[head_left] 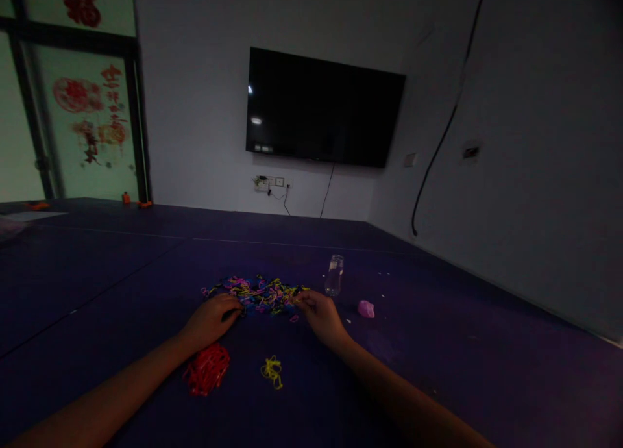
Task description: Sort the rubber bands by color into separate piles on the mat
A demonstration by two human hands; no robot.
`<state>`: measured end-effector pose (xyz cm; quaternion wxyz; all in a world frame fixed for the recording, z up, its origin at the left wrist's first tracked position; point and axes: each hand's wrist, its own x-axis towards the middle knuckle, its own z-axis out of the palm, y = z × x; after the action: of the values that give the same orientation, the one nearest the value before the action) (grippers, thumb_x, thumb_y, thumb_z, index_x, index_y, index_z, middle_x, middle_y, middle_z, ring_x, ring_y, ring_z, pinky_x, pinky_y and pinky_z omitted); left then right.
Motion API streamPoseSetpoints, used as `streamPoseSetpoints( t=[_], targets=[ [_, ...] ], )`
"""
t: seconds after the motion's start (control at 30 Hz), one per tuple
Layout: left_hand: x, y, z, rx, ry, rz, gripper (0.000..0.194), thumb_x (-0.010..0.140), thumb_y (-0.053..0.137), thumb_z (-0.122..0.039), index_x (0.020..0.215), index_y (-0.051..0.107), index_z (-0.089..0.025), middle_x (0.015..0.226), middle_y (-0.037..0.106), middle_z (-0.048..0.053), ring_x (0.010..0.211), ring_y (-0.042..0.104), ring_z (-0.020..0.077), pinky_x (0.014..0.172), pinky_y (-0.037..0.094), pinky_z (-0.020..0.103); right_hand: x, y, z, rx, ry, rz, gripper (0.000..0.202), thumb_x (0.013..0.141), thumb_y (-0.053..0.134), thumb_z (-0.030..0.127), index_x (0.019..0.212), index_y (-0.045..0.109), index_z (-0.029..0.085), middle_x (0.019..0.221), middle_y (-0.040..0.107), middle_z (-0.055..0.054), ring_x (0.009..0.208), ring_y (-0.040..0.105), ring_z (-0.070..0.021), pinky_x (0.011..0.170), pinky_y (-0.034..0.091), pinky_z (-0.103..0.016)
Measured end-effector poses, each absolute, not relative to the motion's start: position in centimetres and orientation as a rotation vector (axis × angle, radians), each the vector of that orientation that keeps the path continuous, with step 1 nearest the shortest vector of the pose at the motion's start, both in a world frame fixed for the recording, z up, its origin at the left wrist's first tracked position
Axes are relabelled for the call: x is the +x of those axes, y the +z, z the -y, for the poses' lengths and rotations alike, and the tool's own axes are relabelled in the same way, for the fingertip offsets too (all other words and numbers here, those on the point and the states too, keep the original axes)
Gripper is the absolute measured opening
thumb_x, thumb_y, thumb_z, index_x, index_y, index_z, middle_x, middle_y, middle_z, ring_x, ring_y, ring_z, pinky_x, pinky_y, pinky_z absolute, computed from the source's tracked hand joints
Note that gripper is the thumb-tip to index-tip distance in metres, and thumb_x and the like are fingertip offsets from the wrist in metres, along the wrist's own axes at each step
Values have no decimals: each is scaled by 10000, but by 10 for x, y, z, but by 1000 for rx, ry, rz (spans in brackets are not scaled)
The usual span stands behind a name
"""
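A loose heap of small rubber bands (263, 295) in pink, yellow, blue and dark colours lies on the dark purple surface (321, 383). At its left edge rests my left hand (211, 318), fingers curled and thumb drawn in; what its fingertips hold, if anything, is hidden. My right hand (318, 315) pinches at the right edge, where yellow bands show by the fingertips. Close to my left forearm sits a pile of red rubber bands (208, 369). Between my forearms lies a small cluster of yellow rubber bands (272, 371).
Beyond my right hand is a clear plastic bottle (334, 276). A crumpled pink item (366, 309) and small white scraps lie to the right. A wall-mounted television (325, 107) and a hanging black cable (438, 143) are at the back; a glass door (82, 117) stands left.
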<state>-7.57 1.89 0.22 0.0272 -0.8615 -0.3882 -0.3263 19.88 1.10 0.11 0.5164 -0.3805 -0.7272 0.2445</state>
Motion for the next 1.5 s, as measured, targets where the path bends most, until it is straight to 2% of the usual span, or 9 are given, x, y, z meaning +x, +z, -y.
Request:
streamPoseSetpoints(
  t=[0.13, 0.37, 0.63, 0.8, 0.9, 1.03, 1.23, 1.37, 1.5],
  targets=[
    [-77, 2, -19, -2680, -1014, 1192, 206, 868, 471, -213, 841, 674, -210, 848, 693, 35, 832, 624, 182, 770, 489, 310, 177, 1, 20, -806, 804, 1907, 143, 837, 559, 285, 828, 643, 170, 807, 718, -51, 740, 682, -165, 663, 526, -257],
    [-75, 3, -19, -2677, -1029, 1193, 197, 848, 485, -179, 862, 678, -211, 861, 696, 31, 846, 630, 181, 805, 490, 321, 172, 3, 43, -655, 399, 2240, 177, 705, 530, 131, 803, 665, 190, 773, 708, -26, 706, 655, -138, 680, 504, -239],
    [-76, 0, -23, -2684, -1023, 1164, 189, 846, 491, -178, 850, 677, -209, 858, 699, 34, 841, 630, 180, 791, 495, 320, 176, 5, 46, -590, 337, 2300, 397, 702, 492, 146, 1072, 630, 185, 961, 705, -62, 862, 661, -168, 786, 506, -288],
    [-77, 0, -22, -2681, -1009, 1175, 186, 853, 495, -193, 872, 679, -205, 870, 703, 39, 852, 631, 187, 798, 494, 330, 176, 5, 38, -639, 346, 2282, 449, 711, 416, 75, 1083, 636, 194, 1014, 699, -61, 933, 648, -166, 829, 500, -305],
    [-77, 1, -21, -2679, -1008, 1188, 190, 852, 492, -190, 870, 681, -206, 875, 704, 38, 859, 630, 187, 803, 496, 335, 174, 8, 35, -634, 335, 2381, 503, 690, 406, 39, 1117, 630, 181, 1124, 663, -80, 1065, 597, -177, 926, 459, -339],
    [-76, 1, -19, -2663, -1026, 1201, 199, 848, 489, -184, 870, 685, -213, 882, 706, 35, 866, 628, 181, 816, 495, 331, 173, 11, 37, -558, 294, 2565, 448, 749, 428, 65, 1137, 623, 176, 1201, 625, -93, 1155, 541, -181, 999, 402, -360],
    [-76, 2, -18, -2661, -1013, 1190, 201, 848, 484, -180, 849, 682, -212, 868, 703, 30, 854, 629, 180, 798, 498, 323, 175, 12, 42, -459, 311, 2587, 345, 776, 410, 91, 989, 668, 178, 1073, 679, -70, 1041, 612, -160, 903, 464, -286],
    [-77, 3, -19, -2671, -1008, 1182, 194, 855, 485, -190, 861, 678, -212, 869, 703, 34, 857, 631, 186, 792, 495, 324, 177, 6, 35, -616, 193, 2450, 383, 744, 422, 78, 1013, 667, 197, 1018, 698, -53, 955, 643, -168, 854, 480, -281],
    [-77, 4, -19, -2695, -1003, 1169, 194, 855, 482, -187, 858, 675, -214, 863, 702, 32, 842, 630, 179, 783, 496, 317, 190, 3, 12, -1116, -11, 2132, 373, 767, 427, 65, 1006, 673, 212, 1015, 699, -68, 933, 645, -195, 843, 482, -306]
  ],
)
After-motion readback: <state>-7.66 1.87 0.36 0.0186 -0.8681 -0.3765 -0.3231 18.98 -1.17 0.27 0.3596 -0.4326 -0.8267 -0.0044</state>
